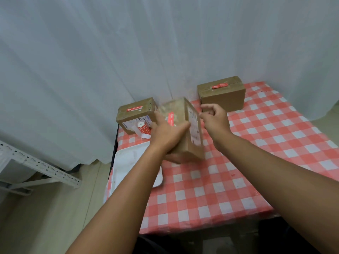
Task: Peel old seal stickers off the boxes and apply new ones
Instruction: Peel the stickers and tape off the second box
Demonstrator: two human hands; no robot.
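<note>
At frame centre the left hand [167, 129] grips the blurred, tilted box [190, 136]; it looks light and stiff. The right hand [215, 119], loosely curled, holds nothing beside it

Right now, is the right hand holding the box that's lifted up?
No. The left hand alone grips the tilted box, while the right hand hovers just beside it with loosely curled fingers, holding nothing.
</note>
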